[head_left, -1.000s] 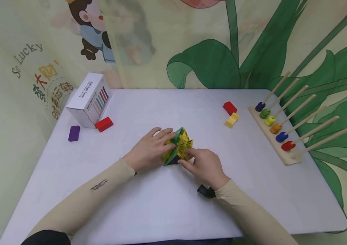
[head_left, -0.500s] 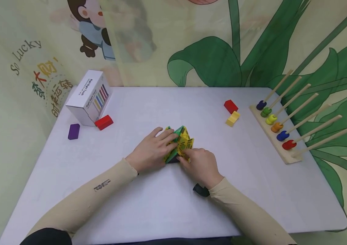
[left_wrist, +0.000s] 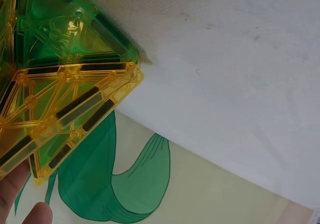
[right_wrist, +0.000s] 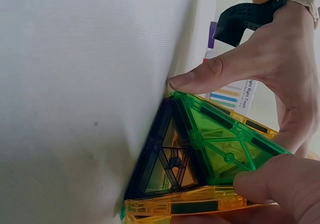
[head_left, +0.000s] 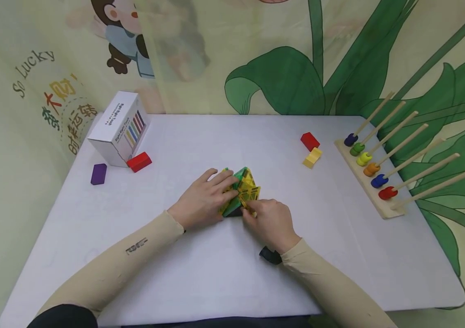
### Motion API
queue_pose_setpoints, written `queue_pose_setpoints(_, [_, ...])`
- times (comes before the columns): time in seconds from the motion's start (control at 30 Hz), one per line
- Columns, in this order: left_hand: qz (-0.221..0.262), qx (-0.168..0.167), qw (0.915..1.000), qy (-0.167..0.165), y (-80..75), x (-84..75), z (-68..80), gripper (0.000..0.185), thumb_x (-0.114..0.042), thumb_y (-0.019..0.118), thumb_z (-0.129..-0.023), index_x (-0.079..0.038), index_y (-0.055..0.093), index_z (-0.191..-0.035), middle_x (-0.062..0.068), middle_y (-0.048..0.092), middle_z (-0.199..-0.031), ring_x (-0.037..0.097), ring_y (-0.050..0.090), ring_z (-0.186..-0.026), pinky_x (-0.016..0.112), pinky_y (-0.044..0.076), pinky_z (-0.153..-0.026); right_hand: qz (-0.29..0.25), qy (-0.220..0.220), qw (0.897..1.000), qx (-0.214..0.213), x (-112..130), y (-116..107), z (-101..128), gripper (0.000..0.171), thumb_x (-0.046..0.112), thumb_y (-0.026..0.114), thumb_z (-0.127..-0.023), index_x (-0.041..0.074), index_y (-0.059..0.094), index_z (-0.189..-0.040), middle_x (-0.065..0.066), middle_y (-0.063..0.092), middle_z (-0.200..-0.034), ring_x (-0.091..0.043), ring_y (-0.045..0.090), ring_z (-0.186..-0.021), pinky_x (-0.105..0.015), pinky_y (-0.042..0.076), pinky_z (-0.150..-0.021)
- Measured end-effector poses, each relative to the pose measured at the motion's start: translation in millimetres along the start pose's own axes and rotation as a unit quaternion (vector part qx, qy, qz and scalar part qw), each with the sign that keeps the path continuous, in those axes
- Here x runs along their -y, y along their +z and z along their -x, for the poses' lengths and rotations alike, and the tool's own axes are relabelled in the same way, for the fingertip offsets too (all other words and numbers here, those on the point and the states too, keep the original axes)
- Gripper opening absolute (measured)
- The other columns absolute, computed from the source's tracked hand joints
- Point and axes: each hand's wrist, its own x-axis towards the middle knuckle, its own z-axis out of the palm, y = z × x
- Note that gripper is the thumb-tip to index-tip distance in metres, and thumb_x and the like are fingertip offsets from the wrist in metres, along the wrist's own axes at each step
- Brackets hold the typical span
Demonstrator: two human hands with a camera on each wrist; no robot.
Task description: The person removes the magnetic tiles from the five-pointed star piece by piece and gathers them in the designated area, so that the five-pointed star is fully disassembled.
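A small structure of see-through magnetic tiles (head_left: 248, 177), green, yellow and one dark triangle, stands on the white table between the hands. My left hand (head_left: 201, 200) grips its left side, fingers over the top. In the right wrist view, the left thumb (right_wrist: 187, 81) presses a lower corner beside the dark triangular tile (right_wrist: 162, 169). My right hand (head_left: 273, 223) pinches a yellow tile (right_wrist: 195, 204) on the near right side, thumb and fingers at its edge. Yellow and green triangles meet along an edge in the left wrist view, where fingertips (left_wrist: 37, 214) show below them.
A white box (head_left: 119, 130) stands at the back left, with a red block (head_left: 139, 161) against it and a purple block (head_left: 99, 174) nearby. Another red block (head_left: 310, 141) and a yellow block (head_left: 312, 157) lie back right, beside a wooden peg rack (head_left: 369, 177) with coloured beads.
The right hand has shifted slightly left, and its thumb and fingers have come closer together at the yellow tile. My left hand stays on the structure, almost still. The head view tilts slightly.
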Motion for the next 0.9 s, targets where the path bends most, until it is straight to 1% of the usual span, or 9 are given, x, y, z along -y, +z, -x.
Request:
queue_pose_setpoints(0.17, [0.003,-0.004,1.0,0.0,0.1,1.1,0.6,0.055,-0.042,0.085,-0.077,-0.02,0.072,-0.126,0.004,0.059,-0.145,0.027,0.047,-0.144,0.048,0.039,-0.115,0.013,-0.004,1.0,-0.001,1.6,1.4,-0.9,0.013,0.022,0.085,-0.084,0.013,0.077,-0.08,0.001,0.069,-0.062,-0.006,0.052,-0.048,-0.022,0.038,-0.043])
queue_pose_setpoints(0.33, [0.003,-0.002,1.0,0.002,1.8,1.0,1.8,0.05,-0.036,0.08,-0.081,-0.018,0.069,-0.126,0.005,0.057,-0.149,0.027,0.045,-0.146,0.048,0.038,-0.116,0.045,-0.017,0.999,-0.005,3.4,5.8,-2.1,0.021,0.025,0.087,-0.084,0.013,0.072,-0.074,0.001,0.066,-0.058,-0.008,0.054,-0.046,-0.026,0.04,-0.041])
queue_pose_setpoints(0.43, [0.001,-0.005,1.0,0.007,2.5,1.1,2.0,0.05,-0.034,0.08,-0.081,-0.018,0.067,-0.126,0.005,0.055,-0.149,0.027,0.045,-0.146,0.048,0.038,-0.115,0.054,-0.022,0.998,-0.008,4.6,7.1,-2.2,0.022,0.022,0.086,-0.084,0.012,0.07,-0.073,0.0,0.065,-0.058,-0.009,0.054,-0.045,-0.027,0.042,-0.04])
queue_pose_setpoints(0.63, [0.004,-0.005,0.9999,0.011,2.0,3.2,2.1,0.056,-0.04,0.084,-0.078,-0.02,0.068,-0.128,0.004,0.055,-0.149,0.026,0.045,-0.145,0.048,0.039,-0.114,0.068,-0.023,0.997,-0.013,5.8,7.7,0.3,0.024,0.016,0.082,-0.086,0.01,0.063,-0.073,-0.001,0.061,-0.057,-0.009,0.048,-0.043,-0.026,0.037,-0.037])
queue_pose_setpoints(0.9, [0.006,-0.003,0.9999,0.011,1.7,5.0,3.1,0.063,-0.048,0.088,-0.076,-0.023,0.069,-0.131,0.003,0.055,-0.15,0.026,0.044,-0.146,0.049,0.039,-0.114,0.085,-0.027,0.996,-0.02,4.2,10.4,5.0,0.024,0.018,0.08,-0.088,0.009,0.059,-0.08,0.0,0.056,-0.052,-0.01,0.047,-0.039,-0.025,0.032,-0.035])
